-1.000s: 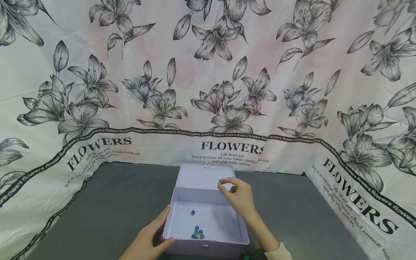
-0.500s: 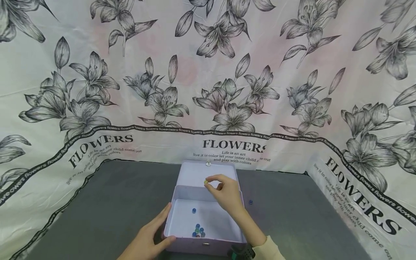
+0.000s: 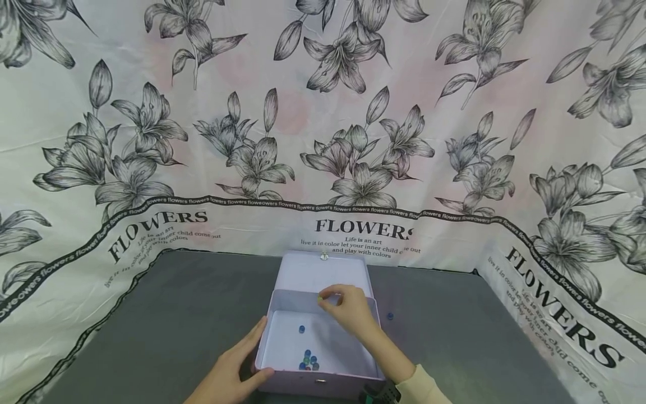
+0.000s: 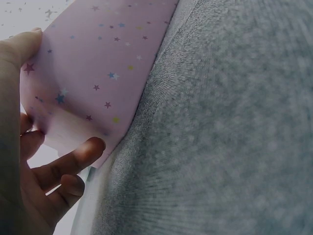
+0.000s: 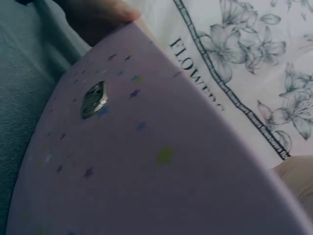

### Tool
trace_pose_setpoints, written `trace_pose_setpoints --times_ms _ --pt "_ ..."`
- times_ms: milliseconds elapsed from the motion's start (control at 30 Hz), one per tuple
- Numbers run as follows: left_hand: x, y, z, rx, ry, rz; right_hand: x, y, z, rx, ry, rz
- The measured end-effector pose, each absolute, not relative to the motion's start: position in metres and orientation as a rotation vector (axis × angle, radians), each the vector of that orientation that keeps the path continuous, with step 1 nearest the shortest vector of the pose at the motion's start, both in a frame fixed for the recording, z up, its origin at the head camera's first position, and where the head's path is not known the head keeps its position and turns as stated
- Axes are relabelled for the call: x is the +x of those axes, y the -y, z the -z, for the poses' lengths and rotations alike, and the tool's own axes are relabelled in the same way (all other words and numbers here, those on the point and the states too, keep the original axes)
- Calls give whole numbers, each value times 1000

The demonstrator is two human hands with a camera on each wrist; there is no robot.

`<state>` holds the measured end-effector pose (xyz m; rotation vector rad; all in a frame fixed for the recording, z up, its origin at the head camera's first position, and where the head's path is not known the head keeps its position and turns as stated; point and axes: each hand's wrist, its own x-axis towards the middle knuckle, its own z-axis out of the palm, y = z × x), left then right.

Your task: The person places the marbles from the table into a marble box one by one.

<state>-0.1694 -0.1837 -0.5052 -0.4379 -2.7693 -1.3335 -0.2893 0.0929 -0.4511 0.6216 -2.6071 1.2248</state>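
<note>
A lilac metal box (image 3: 348, 375) with a star print lies open on the grey table. My left hand (image 3: 232, 362) grips its near left corner, the thumb on the front wall and the fingers along the left side. In the left wrist view the box's starry wall (image 4: 98, 73) shows beside the hand (image 4: 54, 161). Over the inside of the box, my right hand (image 3: 348, 314) pinches a small yellow-green marble (image 3: 320, 298), mostly hidden by the fingertips. On the box floor, several marbles (image 3: 309, 360) cluster near the front wall, and one blue marble (image 3: 301, 329) sits apart.
The box lid (image 3: 308, 275) leans back behind the box, its clasp (image 3: 324, 256) at the top. Another blue marble (image 3: 390, 316) rests on the grey tabletop (image 3: 454, 331), right of the box. A floral cloth (image 3: 363, 235) surrounds the back and sides.
My right hand has moved left over the box with the marble, then dropped slightly lower. The blue marble on the table has come into sight. My left hand stays on the box.
</note>
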Motion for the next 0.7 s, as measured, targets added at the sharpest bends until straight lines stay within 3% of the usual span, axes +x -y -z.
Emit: trace_pose_setpoints --times_ms 700 --pt "-170 182 504 -410 2790 1345 -283 -89 464 752 2899 -813"
